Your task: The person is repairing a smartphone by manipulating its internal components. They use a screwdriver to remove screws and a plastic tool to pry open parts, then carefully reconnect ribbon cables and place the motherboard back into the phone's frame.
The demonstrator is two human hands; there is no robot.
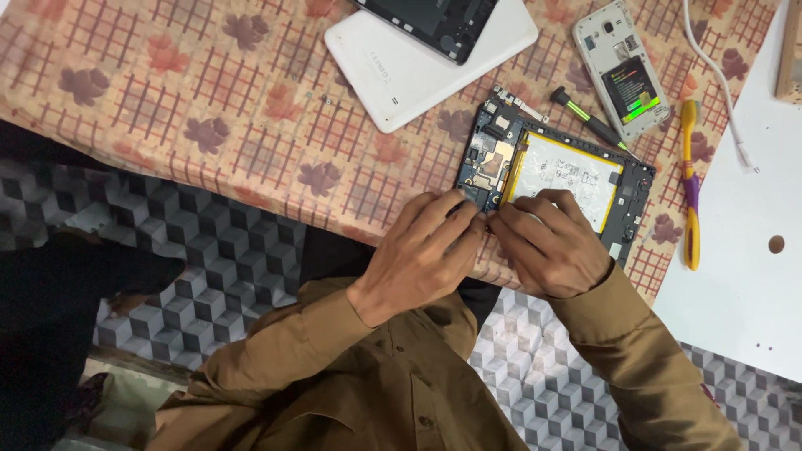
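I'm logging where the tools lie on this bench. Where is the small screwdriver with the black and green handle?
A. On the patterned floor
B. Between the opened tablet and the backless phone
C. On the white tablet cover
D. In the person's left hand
B: the screwdriver lies on the cloth between the opened tablet and the backless phone, clear of both hands.

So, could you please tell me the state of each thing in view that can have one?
Tablet: back cover off, battery and circuit board exposed, lying flat.
White back cover: detached, lying apart on the tablecloth.
Smartphone: back removed, battery showing.
Screwdriver: lying unused beside the tablet.
Yellow-and-purple tool: lying unused.
Left hand: fingertips pressed at the tablet's near edge.
Right hand: fingertips pinched at the same spot; grip contents hidden.
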